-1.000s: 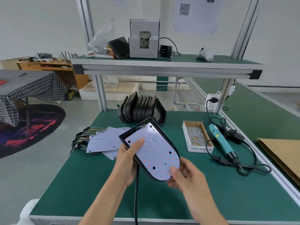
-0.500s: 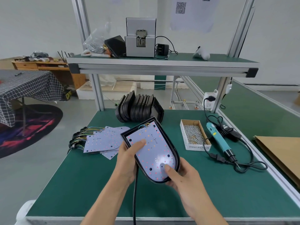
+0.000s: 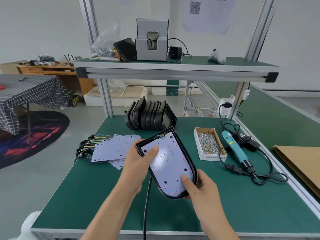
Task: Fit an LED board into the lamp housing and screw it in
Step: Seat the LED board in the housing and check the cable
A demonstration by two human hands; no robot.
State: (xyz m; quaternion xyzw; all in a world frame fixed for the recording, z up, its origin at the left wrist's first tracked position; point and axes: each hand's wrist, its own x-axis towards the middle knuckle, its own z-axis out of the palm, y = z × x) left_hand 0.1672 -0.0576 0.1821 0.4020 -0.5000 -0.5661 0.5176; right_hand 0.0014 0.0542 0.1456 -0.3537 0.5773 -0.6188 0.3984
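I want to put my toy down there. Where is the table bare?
Bare green mat runs along the near edge, left of the left hand and right of the right hand. It is crowded further back: loose LED boards, stacked housings, the screw box and the corded screwdriver.

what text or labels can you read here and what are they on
"SPRING BALANCER": front of the cardboard screw box.
QR code sheet on the wall: code only, no legible words.
Label on the teal electric screwdriver: too small to read.
Markings on the LED board: too blurred to read.
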